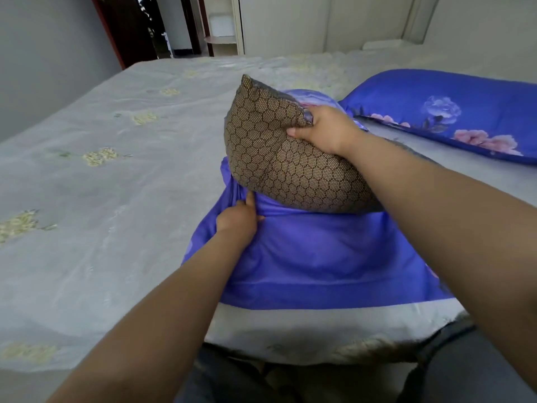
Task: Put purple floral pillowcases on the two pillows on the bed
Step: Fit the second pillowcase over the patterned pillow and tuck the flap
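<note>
A brown pillow (279, 158) with a honeycomb pattern sticks up out of a purple floral pillowcase (313, 254) that lies on the bed in front of me. My right hand (322, 129) grips the pillow's upper right edge. My left hand (241, 216) pinches the pillowcase's opening at the pillow's lower left. The pillow's lower end is hidden inside the case. A second pillow (453, 112) in a purple floral case lies flat at the right of the bed.
The bed (110, 158) has a grey cover with pale embroidered flowers and spreads wide to the left. A grey wall stands at the left, an open dark doorway (151, 24) and white wardrobes at the back. My legs are at the bed's near edge.
</note>
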The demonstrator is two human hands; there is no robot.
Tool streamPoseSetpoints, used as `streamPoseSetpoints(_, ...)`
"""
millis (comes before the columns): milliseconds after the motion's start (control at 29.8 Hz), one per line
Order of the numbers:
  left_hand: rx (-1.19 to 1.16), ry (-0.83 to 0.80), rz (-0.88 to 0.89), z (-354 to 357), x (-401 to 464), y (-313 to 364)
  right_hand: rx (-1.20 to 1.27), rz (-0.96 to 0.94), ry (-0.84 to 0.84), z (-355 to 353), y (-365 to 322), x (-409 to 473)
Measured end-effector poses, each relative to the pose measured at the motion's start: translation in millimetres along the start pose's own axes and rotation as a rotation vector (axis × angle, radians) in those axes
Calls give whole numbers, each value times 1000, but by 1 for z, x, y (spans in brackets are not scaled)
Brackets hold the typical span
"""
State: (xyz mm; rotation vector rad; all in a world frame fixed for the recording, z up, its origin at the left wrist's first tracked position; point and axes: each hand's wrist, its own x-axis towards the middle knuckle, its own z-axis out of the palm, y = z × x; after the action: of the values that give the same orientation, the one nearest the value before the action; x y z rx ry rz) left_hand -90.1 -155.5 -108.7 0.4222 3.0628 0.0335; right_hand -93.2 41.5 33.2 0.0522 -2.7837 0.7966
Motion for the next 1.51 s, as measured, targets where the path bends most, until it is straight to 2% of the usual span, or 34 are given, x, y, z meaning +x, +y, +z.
streamPoseSetpoints(101, -20, -34, -33, 2, 20, -2, -18, 31, -37, 2, 9, 16)
streamPoseSetpoints(201, 78, -2, -30, 4, 26, 0, -24, 23, -52, 4, 13, 31)
streamPoseSetpoints(369, 159, 220, 146, 15, 25, -5, 37, 58, -78, -1, 20, 46)
streamPoseSetpoints(571, 220, 178, 333, 4, 31, -16, 1, 57, -64, 0, 30, 57)
streamPoseSetpoints(839, -109, 144, 237, -22, -3, 21, -136, 43, -50, 7, 26, 62)
streamPoseSetpoints(940, -357, 245, 365, -44, -26, 59, -283, 14, 1, 10, 16, 61)
streamPoseSetpoints(1041, -504, 363, 336, -62, -29, 77, -386, -51, 87, 18, 7, 52)
streamPoseSetpoints(1075, -481, 427, 322, -65, -27, 73, -405, -77, 116, 22, 7, 48)
streamPoseSetpoints(1175, -142, 716, 350, -60, -15, 40, -470, -147, 155, 28, 10, 36)
streamPoseSetpoints(1242, -126, 796, 326, -53, -5, 12, -460, -182, 141, 29, 9, 32)
streamPoseSetpoints(1377, -408, 1006, 340, -49, 18, -15, -419, -167, 111, 36, 5, 28)
streamPoseSetpoints(1444, -639, 978, 377, -53, 26, -8, -393, -153, 95, 38, 9, 26)
streamPoseSetpoints(1511, -749, 915, 428, -56, 30, 0, -393, -148, 81, 36, 14, 23)
